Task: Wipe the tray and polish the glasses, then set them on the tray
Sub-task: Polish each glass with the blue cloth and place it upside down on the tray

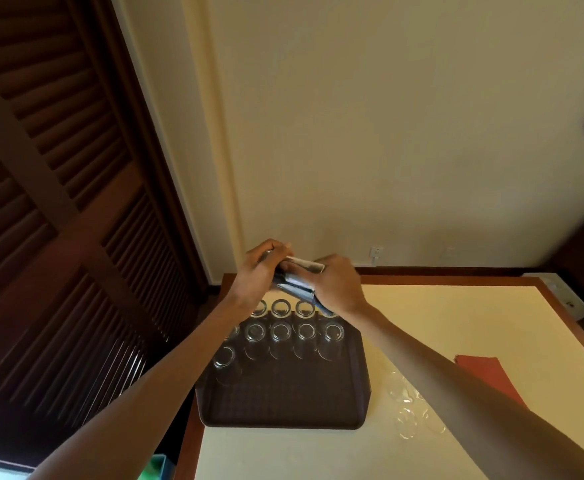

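Note:
A dark brown tray (283, 407) lies on the cream table, with several clear glasses (280, 332) standing on its far half in rows and one alone at the left (224, 358). Above the tray's far edge my left hand (259, 268) grips a clear glass (269, 254), mostly hidden by the fingers. My right hand (339, 285) presses a grey-blue cloth (295, 282) against that glass. Both hands are raised off the table. Several more clear glasses (408, 410) stand on the table to the right of the tray, partly behind my right forearm.
A red-brown mat (487, 372) lies on the table (474, 323) at the right. A dark louvred door (58, 202) fills the left. The cream wall has a socket (376, 251) behind the table. A green object (155, 469) shows at the bottom left.

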